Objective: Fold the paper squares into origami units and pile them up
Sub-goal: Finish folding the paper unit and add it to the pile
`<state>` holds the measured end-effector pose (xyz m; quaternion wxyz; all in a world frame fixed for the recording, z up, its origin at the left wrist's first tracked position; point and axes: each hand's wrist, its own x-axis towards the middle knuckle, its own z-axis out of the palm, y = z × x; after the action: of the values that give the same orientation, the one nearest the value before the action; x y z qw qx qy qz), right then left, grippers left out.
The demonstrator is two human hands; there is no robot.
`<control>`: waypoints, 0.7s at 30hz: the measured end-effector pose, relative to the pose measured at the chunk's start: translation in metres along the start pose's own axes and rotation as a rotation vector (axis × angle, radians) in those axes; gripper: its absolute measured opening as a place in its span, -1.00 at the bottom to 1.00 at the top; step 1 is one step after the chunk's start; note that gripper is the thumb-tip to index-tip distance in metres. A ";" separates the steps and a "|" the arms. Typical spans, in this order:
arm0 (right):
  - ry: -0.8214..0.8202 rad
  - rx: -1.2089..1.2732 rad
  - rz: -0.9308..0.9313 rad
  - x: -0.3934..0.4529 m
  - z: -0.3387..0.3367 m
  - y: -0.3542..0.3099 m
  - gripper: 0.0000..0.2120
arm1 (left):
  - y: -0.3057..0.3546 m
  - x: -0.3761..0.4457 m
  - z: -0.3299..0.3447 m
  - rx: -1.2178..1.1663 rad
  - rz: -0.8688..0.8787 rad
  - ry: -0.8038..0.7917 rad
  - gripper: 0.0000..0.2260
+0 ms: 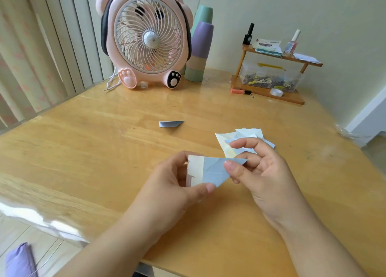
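Observation:
A half-folded paper (pixel 208 170), pale cream on the left and light blue on the right, is held above the wooden table (pixel 104 151). My left hand (pixel 177 184) pinches its cream end between thumb and fingers. My right hand (pixel 261 168) pinches the pointed blue end with thumb and fingers. Just behind my right hand lies a loose pile of paper squares (pixel 244 139) in cream, white and blue. One finished blue folded unit (pixel 170 123) lies alone further back on the table.
A pink bear-shaped fan (pixel 146 38) stands at the back, with a stack of pastel cups (pixel 200 45) beside it. A small wooden shelf (pixel 271 76) with bottles, a clip box and tape stands back right. The table's edge runs along the left.

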<state>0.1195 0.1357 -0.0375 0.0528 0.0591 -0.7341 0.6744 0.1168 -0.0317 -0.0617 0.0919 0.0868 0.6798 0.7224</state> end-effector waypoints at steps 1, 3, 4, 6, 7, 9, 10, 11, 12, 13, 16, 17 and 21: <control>0.022 0.031 0.021 0.000 -0.001 -0.001 -0.71 | -0.001 0.000 0.001 -0.049 0.010 0.003 -0.71; 0.053 0.079 0.068 0.001 -0.003 -0.001 -0.70 | -0.001 -0.001 0.002 -0.135 0.033 0.013 -0.77; 0.059 0.091 0.083 0.001 -0.004 -0.001 -0.69 | 0.000 -0.001 0.003 -0.163 0.047 0.015 -0.78; 0.056 0.092 0.095 0.001 -0.005 -0.001 -0.67 | 0.001 -0.003 0.004 -0.197 0.069 0.017 -0.78; 0.057 0.086 0.093 0.001 -0.004 -0.001 -0.66 | 0.002 -0.004 0.004 -0.208 0.078 0.019 -0.77; 0.069 0.075 0.087 0.000 -0.003 -0.002 -0.66 | 0.002 -0.005 0.004 -0.219 0.088 0.026 -0.73; 0.077 0.069 0.085 0.000 -0.003 -0.002 -0.67 | 0.002 -0.006 0.004 -0.222 0.090 0.030 -0.70; 0.084 0.066 0.081 0.000 -0.003 -0.002 -0.67 | 0.002 -0.006 0.004 -0.220 0.096 0.031 -0.69; 0.091 0.065 0.075 0.000 -0.002 -0.001 -0.68 | 0.002 -0.007 0.004 -0.208 0.101 0.029 -0.68; 0.101 0.064 0.067 0.000 -0.002 -0.001 -0.69 | 0.003 -0.007 0.005 -0.191 0.103 0.022 -0.66; 0.137 0.012 0.037 0.000 -0.003 0.000 -0.71 | 0.000 -0.008 0.004 -0.170 0.085 -0.010 -0.52; 0.144 -0.014 0.026 0.000 -0.003 0.001 -0.73 | -0.001 -0.007 0.003 -0.161 0.071 -0.031 -0.47; 0.105 -0.135 -0.041 -0.001 -0.005 0.002 -0.68 | 0.000 -0.006 0.003 0.002 0.011 -0.136 -0.52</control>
<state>0.1204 0.1410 -0.0391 0.1089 0.0347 -0.7729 0.6241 0.1238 -0.0302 -0.0615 0.1337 0.1397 0.6723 0.7146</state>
